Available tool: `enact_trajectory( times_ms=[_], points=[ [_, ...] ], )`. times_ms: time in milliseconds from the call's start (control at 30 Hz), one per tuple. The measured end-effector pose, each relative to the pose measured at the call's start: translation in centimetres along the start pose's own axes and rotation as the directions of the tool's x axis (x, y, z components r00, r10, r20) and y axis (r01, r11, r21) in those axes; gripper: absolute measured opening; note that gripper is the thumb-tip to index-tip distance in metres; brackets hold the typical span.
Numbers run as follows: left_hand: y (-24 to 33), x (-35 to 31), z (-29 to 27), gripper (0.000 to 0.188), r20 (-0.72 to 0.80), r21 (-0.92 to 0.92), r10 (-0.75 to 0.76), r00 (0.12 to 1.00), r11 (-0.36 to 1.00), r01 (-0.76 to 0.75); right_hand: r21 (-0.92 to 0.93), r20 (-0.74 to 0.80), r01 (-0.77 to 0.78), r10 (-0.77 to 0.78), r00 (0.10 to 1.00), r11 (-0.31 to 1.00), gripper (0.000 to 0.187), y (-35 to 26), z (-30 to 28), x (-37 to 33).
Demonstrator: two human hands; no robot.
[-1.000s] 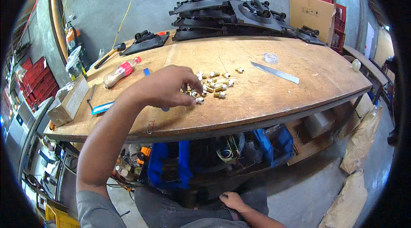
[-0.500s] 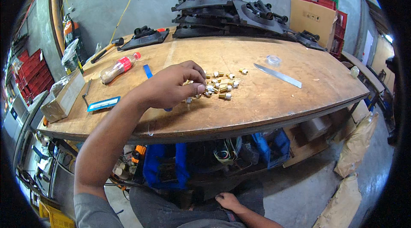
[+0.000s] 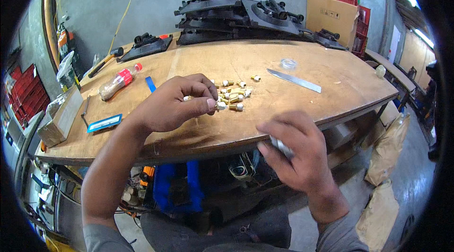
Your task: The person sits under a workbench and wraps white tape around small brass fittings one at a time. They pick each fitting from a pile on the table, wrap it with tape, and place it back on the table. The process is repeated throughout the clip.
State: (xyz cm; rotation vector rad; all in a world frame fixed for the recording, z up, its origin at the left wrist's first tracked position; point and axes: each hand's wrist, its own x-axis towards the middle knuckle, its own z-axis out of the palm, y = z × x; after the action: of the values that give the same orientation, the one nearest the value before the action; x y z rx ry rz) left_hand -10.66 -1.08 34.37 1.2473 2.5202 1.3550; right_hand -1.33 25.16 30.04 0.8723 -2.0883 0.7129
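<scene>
brass fitting [image 3: 221,106] pinched between left hand [image 3: 176,103] thumb and forefinger, at 9 o'clock of the fitting pile [image 3: 232,92] on the wooden table [image 3: 331,86] | right hand [image 3: 295,157] closed on a small grey piece [image 3: 282,147], at 5 o'clock | best: keep the pinch firm, bring hands together squarely | steel strip [image 3: 294,80] at 2 o'clock of pile

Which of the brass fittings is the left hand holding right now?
The white-tipped brass fitting pinched at the left hand's fingertips, raised at the pile's near-left edge; the others lie loose on the table.
</scene>
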Motion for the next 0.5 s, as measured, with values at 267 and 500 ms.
enact_trajectory(
  times_ms=[267,500],
  points=[
    [-0.4,0.5,0.2,0.023,0.006,-0.021,0.065,0.998,0.998,-0.064,-0.001,-0.005,0.043,-0.043,0.999,0.999,0.021,1.5,3.2,4.5],
    [-0.5,0.1,0.2,0.022,0.032,0.019,0.068,0.997,0.997,-0.069,-0.059,-0.025,0.142,-0.144,0.989,0.988,0.014,1.1,3.9,5.1]
  ],
)
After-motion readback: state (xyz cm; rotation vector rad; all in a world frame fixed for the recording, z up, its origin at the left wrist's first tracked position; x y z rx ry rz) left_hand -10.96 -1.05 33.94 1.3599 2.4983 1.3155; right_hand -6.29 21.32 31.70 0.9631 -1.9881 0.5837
